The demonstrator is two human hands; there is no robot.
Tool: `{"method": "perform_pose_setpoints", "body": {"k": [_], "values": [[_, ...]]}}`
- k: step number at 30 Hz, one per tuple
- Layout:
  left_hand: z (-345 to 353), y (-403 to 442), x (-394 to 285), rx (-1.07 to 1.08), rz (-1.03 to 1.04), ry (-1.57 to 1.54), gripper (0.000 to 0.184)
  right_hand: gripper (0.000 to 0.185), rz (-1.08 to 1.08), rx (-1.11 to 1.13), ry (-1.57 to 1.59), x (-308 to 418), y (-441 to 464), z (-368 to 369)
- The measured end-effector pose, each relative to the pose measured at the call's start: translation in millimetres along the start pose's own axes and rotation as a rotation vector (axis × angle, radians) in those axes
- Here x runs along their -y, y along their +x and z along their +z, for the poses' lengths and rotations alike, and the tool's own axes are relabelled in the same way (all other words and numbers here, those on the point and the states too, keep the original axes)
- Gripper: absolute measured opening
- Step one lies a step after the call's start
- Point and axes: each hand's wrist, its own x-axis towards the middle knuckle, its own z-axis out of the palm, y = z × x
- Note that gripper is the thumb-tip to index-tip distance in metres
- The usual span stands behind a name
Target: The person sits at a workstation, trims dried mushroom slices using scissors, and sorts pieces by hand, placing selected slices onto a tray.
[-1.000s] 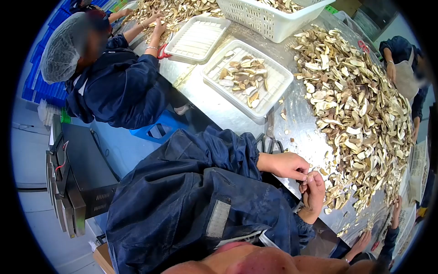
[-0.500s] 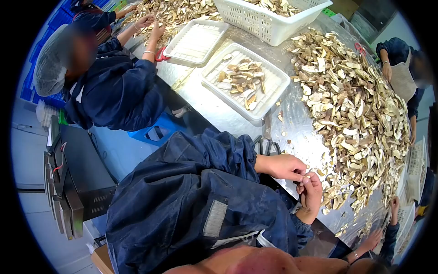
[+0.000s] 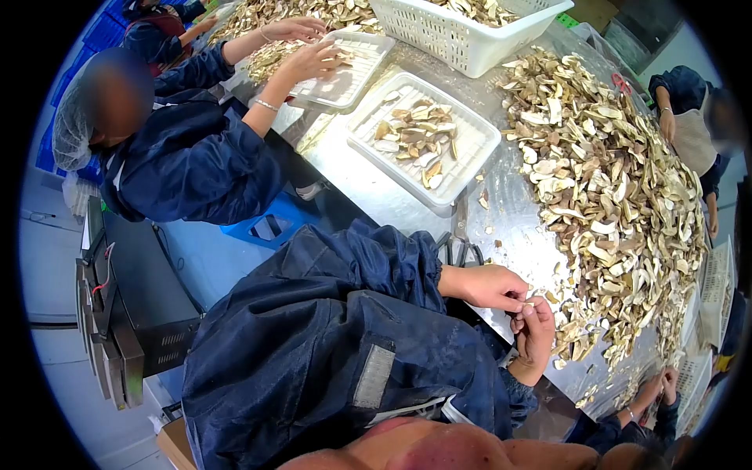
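Observation:
My left hand point(image 3: 489, 286) reaches over the near table edge, its thumb and fingers closed in a pinch. Just below it my right hand point(image 3: 535, 333) is closed too, its fingertips meeting those of my left hand. A small pale piece point(image 3: 529, 305) shows between the fingertips of both hands; its detail is too small to tell. A large heap of sliced dried mushrooms point(image 3: 611, 211) lies beyond my hands, with loose bits near them. Dark-handled scissors point(image 3: 460, 249) lie beside my left sleeve. A white tray point(image 3: 423, 137) holds several slices.
A second white tray point(image 3: 345, 70) lies near a co-worker's hands point(image 3: 305, 59). A perforated white basket point(image 3: 466, 35) with slices stands at the table's far side. Other people work at upper left, right and lower right point(image 3: 654, 388). A blue stool point(image 3: 270, 223) stands below the table.
The co-worker's hands at left have moved right over the second tray. At lower right another person's hands have come together. My hands stay pinched together, almost unmoved.

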Motion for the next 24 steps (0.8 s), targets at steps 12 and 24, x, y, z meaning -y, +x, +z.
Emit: {"method": "perform_pose_setpoints", "body": {"k": [12, 24], "values": [[-1.6, -1.6, -4.3, 0.012, -0.025, 0.003, 0.028, 0.009, 0.016, 0.026, 0.008, -1.7, 0.5, -3.6], [0.4, -1.2, -1.1, -0.004, -0.021, 0.021, 0.028, 0.008, 0.020, 0.026, 0.014, -0.2, -0.3, -1.3]]}}
